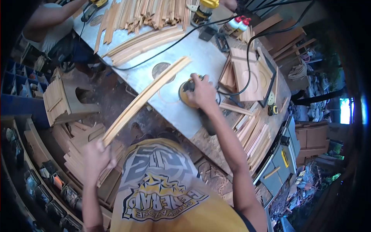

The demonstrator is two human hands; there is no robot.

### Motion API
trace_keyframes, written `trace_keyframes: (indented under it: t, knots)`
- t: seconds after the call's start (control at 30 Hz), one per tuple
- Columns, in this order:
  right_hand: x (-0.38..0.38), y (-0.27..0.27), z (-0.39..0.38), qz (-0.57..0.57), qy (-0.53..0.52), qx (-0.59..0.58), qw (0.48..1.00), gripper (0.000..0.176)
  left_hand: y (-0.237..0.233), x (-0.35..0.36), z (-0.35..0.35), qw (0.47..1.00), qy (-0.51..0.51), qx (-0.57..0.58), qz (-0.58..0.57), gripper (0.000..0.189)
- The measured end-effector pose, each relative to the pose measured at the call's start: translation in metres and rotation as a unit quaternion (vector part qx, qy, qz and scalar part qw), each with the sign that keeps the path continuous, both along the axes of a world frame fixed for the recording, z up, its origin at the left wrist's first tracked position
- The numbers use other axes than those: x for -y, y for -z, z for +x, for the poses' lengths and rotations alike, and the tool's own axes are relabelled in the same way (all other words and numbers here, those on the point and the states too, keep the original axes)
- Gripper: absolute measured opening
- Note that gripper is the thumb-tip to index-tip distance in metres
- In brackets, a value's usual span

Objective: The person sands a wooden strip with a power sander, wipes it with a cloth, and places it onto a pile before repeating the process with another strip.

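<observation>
My left hand [97, 156], somewhat blurred, is closed around the lower end of a long wooden strip [143, 98]. The strip slants up and away, its far end over the metal table top [170, 112] near a round disc [162, 72]. My right hand [203, 92] grips a yellow and black power sander [187, 92], which rests on the metal surface to the right of the strip. A gap shows between sander and strip. The sander's underside is hidden.
Wooden strips [150, 13] lie piled at the table's far side, more [253, 141] at right. A black cable [170, 46] crosses the table. Carved panels [247, 73], bottles [236, 26] and a tape measure [273, 110] lie right. Another person [50, 23] works at upper left.
</observation>
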State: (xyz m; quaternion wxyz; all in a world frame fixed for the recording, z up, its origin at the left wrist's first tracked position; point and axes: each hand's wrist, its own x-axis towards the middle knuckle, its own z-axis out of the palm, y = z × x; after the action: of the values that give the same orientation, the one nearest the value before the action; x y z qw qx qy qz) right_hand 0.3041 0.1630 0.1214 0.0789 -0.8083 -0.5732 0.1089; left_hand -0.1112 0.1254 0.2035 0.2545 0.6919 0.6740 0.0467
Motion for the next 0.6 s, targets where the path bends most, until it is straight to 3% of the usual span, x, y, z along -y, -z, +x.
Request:
trace_keyframes:
  t: [0.13, 0.2, 0.3, 0.4, 0.6]
  knots:
    - [0.012, -0.016, 0.021, 0.006, 0.007, 0.024, 1.000, 0.063, 0.139, 0.024, 0.014, 0.987, 0.001, -0.073, -0.144, 0.043]
    - [0.011, -0.031, 0.019, 0.002, 0.024, 0.026, 0.999, 0.062, 0.141, 0.032, 0.033, 0.987, 0.018, -0.048, -0.151, 0.044]
    - [-0.003, -0.044, 0.014, 0.021, -0.002, 0.044, 0.999, 0.059, 0.150, 0.023, 0.050, 0.968, 0.006, -0.039, -0.250, 0.037]
    - [-0.020, -0.040, -0.003, 0.020, -0.022, 0.039, 0.999, 0.059, 0.188, 0.034, 0.041, 0.979, 0.018, -0.056, -0.193, 0.038]
    - [-0.032, -0.021, -0.042, -0.037, -0.082, 0.016, 0.996, 0.057, 0.178, 0.035, 0.047, 0.978, 0.011, -0.056, -0.201, 0.039]
